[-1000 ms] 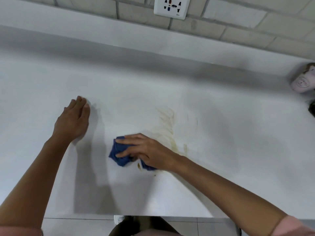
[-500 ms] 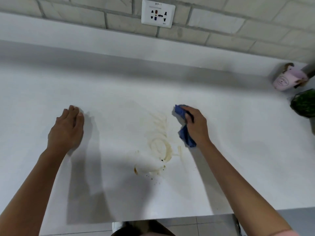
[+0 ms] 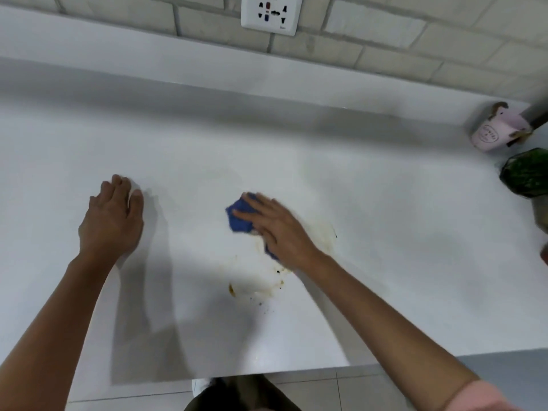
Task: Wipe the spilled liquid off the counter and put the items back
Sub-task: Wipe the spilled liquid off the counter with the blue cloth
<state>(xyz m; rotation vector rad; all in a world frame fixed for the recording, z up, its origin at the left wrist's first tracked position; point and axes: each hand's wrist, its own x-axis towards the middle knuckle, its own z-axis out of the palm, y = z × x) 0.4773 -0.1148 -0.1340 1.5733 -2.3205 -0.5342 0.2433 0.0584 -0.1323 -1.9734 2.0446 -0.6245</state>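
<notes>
My right hand (image 3: 277, 229) presses a crumpled blue cloth (image 3: 238, 216) flat onto the white counter (image 3: 385, 262), over the upper part of a brownish spill. Thin brown smears and specks of the spilled liquid (image 3: 261, 287) show below and to the right of the hand. Most of the cloth is hidden under my fingers. My left hand (image 3: 114, 221) rests flat on the counter to the left, fingers together, holding nothing.
A pink cup (image 3: 493, 133) lies tilted at the far right by the wall. Below it stands a dark green faceted container (image 3: 526, 173). A wall socket (image 3: 271, 13) sits above the backsplash. The counter's front edge runs along the bottom, floor tiles beneath.
My right hand has swept the cloth from the lower left up to the right, then back left over the spill. The brown streaks are thinner. The left hand stays put.
</notes>
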